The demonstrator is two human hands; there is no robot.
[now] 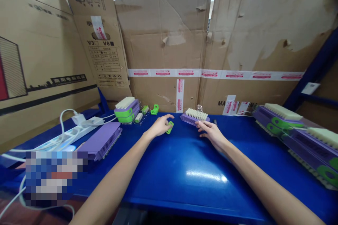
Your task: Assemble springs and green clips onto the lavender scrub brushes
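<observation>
My left hand [160, 126] is over the middle of the blue table, index finger stretched out and thumb against a small green plastic piece [170, 127] with a slot in it. The piece seems held at the thumb, though the other fingers are partly hidden. My right hand [211, 134] pinches the lower end of a shiny metal coil [200, 109] that stands up from its fingertips. Just behind that coil a purple brush block [187, 118] lies with its pale bristles up. A second green piece [154, 109] sits farther back, left of centre.
Stacked purple-and-green brush blocks [126, 112] stand at the back left, beside small green-and-white parts [138, 117]. A purple block [101, 139] and a power strip [71, 134] with cables are at the left. More brush blocks [306, 140] line the right. Cardboard [163, 49] walls the back.
</observation>
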